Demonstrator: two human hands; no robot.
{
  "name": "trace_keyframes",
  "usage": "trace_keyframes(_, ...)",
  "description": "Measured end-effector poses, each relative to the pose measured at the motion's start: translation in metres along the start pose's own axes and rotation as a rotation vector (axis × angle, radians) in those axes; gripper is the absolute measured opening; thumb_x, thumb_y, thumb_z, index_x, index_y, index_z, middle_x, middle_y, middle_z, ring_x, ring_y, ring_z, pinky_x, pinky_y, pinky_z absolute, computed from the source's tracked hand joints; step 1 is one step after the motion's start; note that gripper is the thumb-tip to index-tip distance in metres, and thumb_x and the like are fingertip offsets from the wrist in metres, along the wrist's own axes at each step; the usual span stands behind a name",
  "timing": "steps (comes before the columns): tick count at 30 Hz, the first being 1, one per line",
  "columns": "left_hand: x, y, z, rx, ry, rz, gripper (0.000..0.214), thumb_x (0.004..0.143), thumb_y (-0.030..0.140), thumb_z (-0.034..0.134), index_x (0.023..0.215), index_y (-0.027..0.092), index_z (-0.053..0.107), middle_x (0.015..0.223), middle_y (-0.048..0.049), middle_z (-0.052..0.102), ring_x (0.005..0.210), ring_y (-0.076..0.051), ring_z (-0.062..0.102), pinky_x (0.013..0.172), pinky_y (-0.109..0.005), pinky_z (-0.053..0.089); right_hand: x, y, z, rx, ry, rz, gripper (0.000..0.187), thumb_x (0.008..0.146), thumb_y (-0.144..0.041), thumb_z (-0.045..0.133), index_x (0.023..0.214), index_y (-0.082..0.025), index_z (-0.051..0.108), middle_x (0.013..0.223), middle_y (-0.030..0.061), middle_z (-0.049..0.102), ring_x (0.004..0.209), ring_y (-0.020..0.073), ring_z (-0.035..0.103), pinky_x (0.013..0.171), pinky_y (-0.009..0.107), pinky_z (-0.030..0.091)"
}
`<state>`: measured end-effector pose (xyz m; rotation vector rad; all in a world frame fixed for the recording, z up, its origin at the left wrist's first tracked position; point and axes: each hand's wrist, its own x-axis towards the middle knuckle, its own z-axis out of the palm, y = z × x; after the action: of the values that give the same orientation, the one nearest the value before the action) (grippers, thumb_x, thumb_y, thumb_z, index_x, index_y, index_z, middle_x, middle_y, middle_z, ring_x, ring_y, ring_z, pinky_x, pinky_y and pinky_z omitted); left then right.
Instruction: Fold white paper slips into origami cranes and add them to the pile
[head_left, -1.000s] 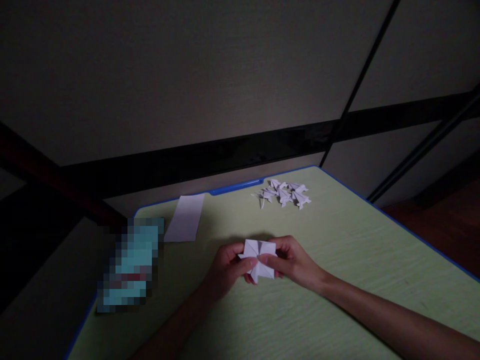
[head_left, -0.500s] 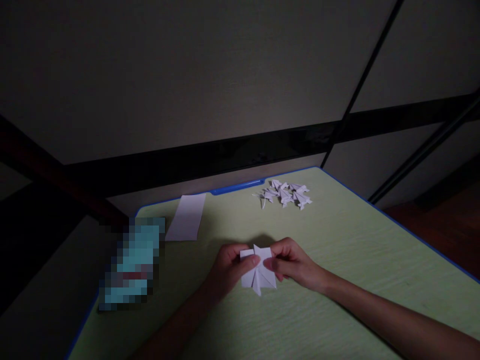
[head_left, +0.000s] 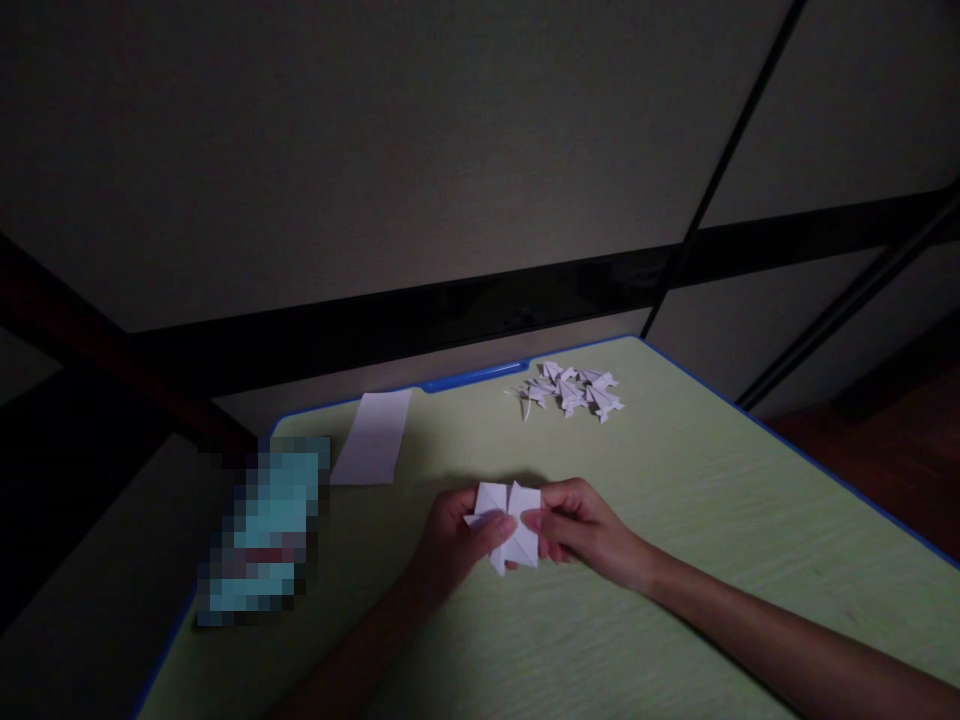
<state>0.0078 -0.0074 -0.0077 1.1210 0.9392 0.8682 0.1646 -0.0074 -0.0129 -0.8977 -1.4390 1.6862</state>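
Observation:
A small folded white paper (head_left: 524,545), with creased flaps and pointed corners, is held just above the table in front of me. My left hand (head_left: 459,530) pinches its left side, the thumb lying across the front and the other fingers behind. On the opposite side my right hand (head_left: 576,522) grips the paper's edge, its thumb near the middle. The two thumb tips are close together on the front face. Most of the fingers behind the paper are hidden.
Several folded paper figures (head_left: 570,388) lie grouped at the far side of the green table (head_left: 705,480). A plain white paper strip (head_left: 373,437) lies at the far left, near a blurred-out blue item (head_left: 277,520). Behind stands a panelled wall (head_left: 420,150) with a dark band.
The folded paper has shifted slightly up and left, and a flap now points out at its left side. Both hands still hold it, and the other items stay put.

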Motion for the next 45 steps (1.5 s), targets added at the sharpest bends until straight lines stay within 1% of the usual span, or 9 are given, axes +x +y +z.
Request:
trace_keyframes(8,-0.001,0.004,0.003,0.108,-0.083,-0.039,0.024,0.058,0.033,0.061,0.053,0.009,0.059,0.043,-0.0006,0.055,0.033,-0.007,0.045,0.034,-0.018,0.038,0.001,0.000,0.003,0.030,0.067,-0.086,0.032,0.068,-0.039,0.057,0.052,-0.014,0.046,0.042,-0.0073,0.038,0.038,0.0035,0.031,0.037,0.017,0.021)
trace_keyframes(17,-0.004,0.000,0.002,0.145,-0.175,-0.034,0.023,0.060,0.031,0.060,0.054,0.009,0.060,0.043,-0.0010,0.055,0.034,-0.008,0.046,0.033,-0.018,0.038,-0.002,0.004,-0.003,0.135,0.013,-0.008,0.033,0.067,-0.036,0.059,0.047,-0.012,0.048,0.038,-0.0077,0.035,0.035,0.0026,0.027,0.035,0.018,0.015)
trace_keyframes(20,-0.001,0.000,0.001,0.115,-0.139,-0.005,0.024,0.061,0.032,0.059,0.053,0.009,0.060,0.042,-0.0009,0.055,0.033,-0.008,0.045,0.034,-0.018,0.037,0.000,0.006,-0.003,0.163,0.041,-0.027,0.034,0.069,-0.038,0.057,0.049,-0.012,0.048,0.038,-0.0072,0.037,0.034,0.0026,0.028,0.034,0.018,0.016)
trace_keyframes(24,0.001,-0.001,0.000,0.092,-0.049,0.028,0.025,0.060,0.033,0.060,0.053,0.009,0.059,0.044,-0.0016,0.056,0.035,-0.009,0.047,0.036,-0.019,0.036,0.002,0.003,0.000,0.103,-0.007,-0.087,0.031,0.069,-0.039,0.058,0.056,-0.011,0.051,0.042,-0.0050,0.044,0.036,0.0034,0.034,0.036,0.017,0.022)
trace_keyframes(30,0.003,-0.003,-0.003,-0.009,0.051,0.088,0.019,0.060,0.030,0.062,0.065,0.012,0.058,0.053,0.0019,0.054,0.046,-0.008,0.046,0.041,-0.018,0.033,-0.001,0.000,0.000,0.008,-0.055,-0.062,0.027,0.070,-0.032,0.056,0.054,-0.011,0.051,0.044,-0.0048,0.043,0.037,0.0029,0.032,0.036,0.016,0.022)
trace_keyframes(35,0.007,-0.004,-0.006,-0.021,0.116,0.196,0.021,0.067,0.026,0.056,0.052,0.013,0.049,0.051,0.0052,0.039,0.046,-0.006,0.035,0.043,-0.018,0.029,-0.001,-0.002,0.001,0.013,-0.094,-0.073,0.026,0.070,-0.031,0.056,0.053,-0.012,0.049,0.046,-0.0051,0.040,0.041,0.0036,0.032,0.038,0.017,0.023)
trace_keyframes(39,0.007,-0.003,-0.006,0.023,0.129,0.246,0.022,0.067,0.022,0.055,0.048,0.014,0.047,0.052,0.0046,0.038,0.049,-0.007,0.034,0.045,-0.018,0.028,-0.002,-0.004,0.006,-0.030,-0.098,-0.069,0.020,0.067,-0.026,0.058,0.056,-0.011,0.049,0.051,-0.0047,0.038,0.046,0.0047,0.032,0.042,0.018,0.025)
trace_keyframes(42,0.006,-0.001,-0.005,-0.001,0.151,0.223,0.023,0.066,0.022,0.056,0.047,0.014,0.047,0.051,0.0048,0.037,0.048,-0.007,0.033,0.043,-0.018,0.028,-0.003,-0.005,0.008,-0.130,-0.113,-0.033,0.015,0.066,-0.021,0.058,0.058,-0.011,0.051,0.051,-0.0055,0.036,0.045,0.0043,0.030,0.041,0.018,0.023)
trace_keyframes(45,0.004,0.000,-0.002,-0.098,0.157,0.109,0.024,0.063,0.024,0.057,0.046,0.015,0.043,0.048,0.0061,0.033,0.043,-0.006,0.031,0.040,-0.018,0.025,-0.003,-0.003,0.006,-0.169,-0.109,-0.011,0.018,0.068,-0.023,0.058,0.056,-0.011,0.051,0.048,-0.0053,0.038,0.043,0.0043,0.031,0.040,0.018,0.024)
